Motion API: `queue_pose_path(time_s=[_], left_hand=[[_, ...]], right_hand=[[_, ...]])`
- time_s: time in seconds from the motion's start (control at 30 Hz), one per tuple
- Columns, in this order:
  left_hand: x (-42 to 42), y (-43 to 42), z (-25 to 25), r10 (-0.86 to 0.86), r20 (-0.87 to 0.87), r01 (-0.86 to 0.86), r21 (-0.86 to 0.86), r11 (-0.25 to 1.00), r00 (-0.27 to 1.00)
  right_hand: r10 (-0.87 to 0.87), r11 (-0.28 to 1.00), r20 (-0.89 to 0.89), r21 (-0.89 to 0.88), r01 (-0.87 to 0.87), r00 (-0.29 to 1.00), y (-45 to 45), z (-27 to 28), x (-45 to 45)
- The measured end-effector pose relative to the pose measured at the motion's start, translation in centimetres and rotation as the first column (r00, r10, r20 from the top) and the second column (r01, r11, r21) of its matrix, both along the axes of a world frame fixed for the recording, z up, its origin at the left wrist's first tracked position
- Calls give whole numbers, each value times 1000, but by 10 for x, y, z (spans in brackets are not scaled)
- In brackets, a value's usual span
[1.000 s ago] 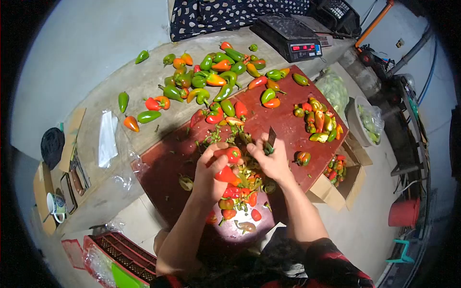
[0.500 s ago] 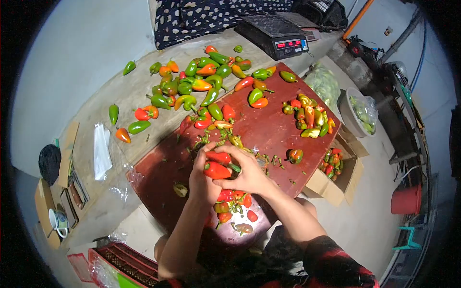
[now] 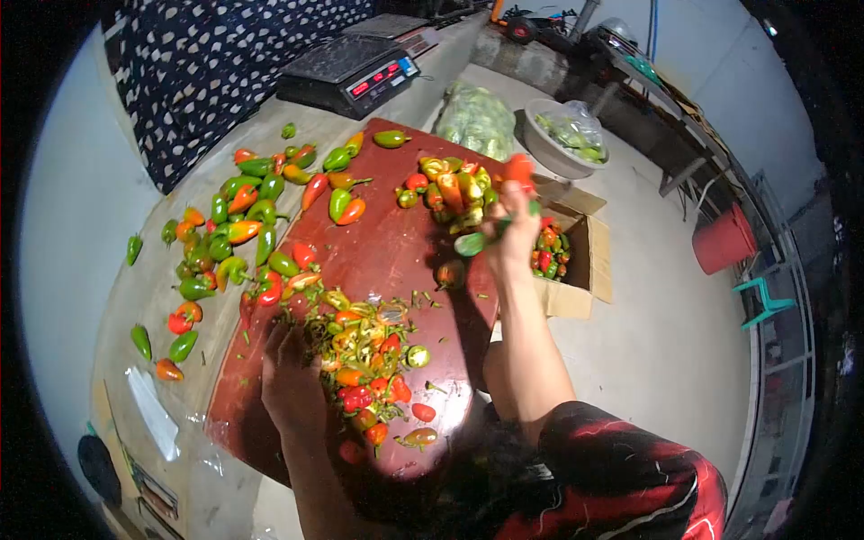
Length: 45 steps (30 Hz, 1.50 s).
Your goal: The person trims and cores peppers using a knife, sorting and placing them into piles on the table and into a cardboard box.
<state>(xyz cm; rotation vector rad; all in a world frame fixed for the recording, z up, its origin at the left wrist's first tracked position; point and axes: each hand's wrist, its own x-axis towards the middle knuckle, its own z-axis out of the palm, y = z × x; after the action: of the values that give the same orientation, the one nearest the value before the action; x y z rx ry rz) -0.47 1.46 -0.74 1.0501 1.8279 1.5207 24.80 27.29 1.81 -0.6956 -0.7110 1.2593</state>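
My right hand (image 3: 515, 238) is raised over the table's right edge, near the cardboard box. Its fingers are closed round a red pepper (image 3: 519, 169), which sticks up above them. A green object (image 3: 470, 245) with a rounded end also shows at this hand; blur hides what it is. My left hand (image 3: 292, 369) lies in shadow at the left of the red table (image 3: 387, 261), fingers stretched out, with nothing visible in it. Beside it is a heap of cut pepper pieces and green stems (image 3: 360, 346).
Whole green, orange and red peppers (image 3: 225, 229) lie on the concrete ledge. A pile of peppers (image 3: 454, 193) sits at the table's far right. The open cardboard box (image 3: 589, 261) holds more. Behind are a digital scale (image 3: 351, 76), a plastic bag (image 3: 477, 121) and a basin (image 3: 562, 153).
My hands have parted: the right has swung right toward the box with a red pepper, the left has moved left and opened. The view has turned right.
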Motion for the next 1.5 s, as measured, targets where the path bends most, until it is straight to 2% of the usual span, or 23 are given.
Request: queue_pose_path(time_s=[0.03, 0.1, 0.27, 0.3, 0.33, 0.37, 0.43, 0.53, 0.67, 0.73, 0.8, 0.87, 0.93, 0.97, 1.03, 1.07, 1.13, 1.27, 1.33, 1.37, 1.43, 1.47, 1.5], left_hand=[[-2, 0, -3, -14, -204, 2, -59, 998, 979], [-10, 3, -18, -42, -522, -17, -107, 994, 852], [-16, 5, -31, -102, -836, -63, -162, 985, 540], [-27, 1, -47, -114, -349, 91, -82, 993, 930], [-27, 2, -45, -155, -43, 154, -16, 988, 987], [-27, 2, -44, -172, 264, 161, 60, 985, 949], [-6, 2, -14, 77, 408, -86, 5, 996, 910], [-27, 3, -35, 87, 280, -110, 66, 992, 956], [-23, 42, -16, 112, 230, -141, 110, 984, 967], [-21, 75, -5, 87, 178, -71, -92, 993, 980], [-16, 116, 7, 55, -66, -65, -167, 984, 996], [-23, 163, -22, -27, -96, 34, 70, 997, 995], [-21, 205, -23, -72, -505, 23, -102, 994, 860], [-19, 221, -30, -73, -507, 24, -103, 994, 859], [-12, 248, -40, -56, -793, -70, -124, 990, 606], [-7, 257, -43, -57, -794, -70, -124, 990, 605], [2, 271, -44, -113, -749, -210, -323, 923, 653], [-4, 284, -58, -87, -726, -241, -336, 910, 682], [-5, 277, -54, 59, -754, -272, -161, 949, 655], [-9, 273, -50, 62, -757, -277, -160, 947, 650], [-15, 257, -27, 51, -239, -121, -287, 950, 970], [-18, 248, -39, 99, -416, -160, -116, 980, 904], [-21, 240, -41, 110, -418, -174, -119, 977, 902]], right_hand=[[-85, 995, -189, -73, 73, 978, 7, 1, 15], [-247, 956, -235, -220, 196, 940, 11, -2, 32], [-173, 974, -8, -149, 170, 985, 2, 0, 7], [-110, 976, 77, -182, 122, 991, -4, 7, -3], [-76, 986, 183, -130, 101, 980, -5, 7, -11], [-45, 994, 289, -81, 71, 956, -5, 6, -18], [-80, 997, 376, 19, 79, 923, -3, 2, -38], [-39, 996, 449, 89, -1, 893, 6, -8, -46], [-36, 997, 461, 82, -2, 887, 17, -9, -46], [-39, 997, 438, 80, 4, 898, 13, 0, -42], [-23, 997, 458, 71, -11, 889, 14, 3, -41], [-12, 998, 477, 58, -18, 879, 13, 4, -40], [40, 998, 440, 33, -60, 897, 12, 5, -41], [39, 998, 438, 32, -60, 898, 12, 6, -42], [28, 997, 481, 45, -57, 876, 12, 8, -43], [41, 998, 500, 22, -59, 865, 10, 12, -43], [52, 998, 491, 7, -64, 870, 7, 16, -45], [64, 996, 527, 20, -88, 847, 7, 15, -49], [68, 994, 546, 33, -103, 835, 6, 12, -52], [73, 994, 541, 33, -107, 838, 6, 11, -53], [97, 991, 602, 16, -134, 792, 4, 11, -55], [107, 990, 598, 12, -142, 794, 0, 11, -57], [114, 987, 599, 23, -160, 793, -3, 12, -61]])
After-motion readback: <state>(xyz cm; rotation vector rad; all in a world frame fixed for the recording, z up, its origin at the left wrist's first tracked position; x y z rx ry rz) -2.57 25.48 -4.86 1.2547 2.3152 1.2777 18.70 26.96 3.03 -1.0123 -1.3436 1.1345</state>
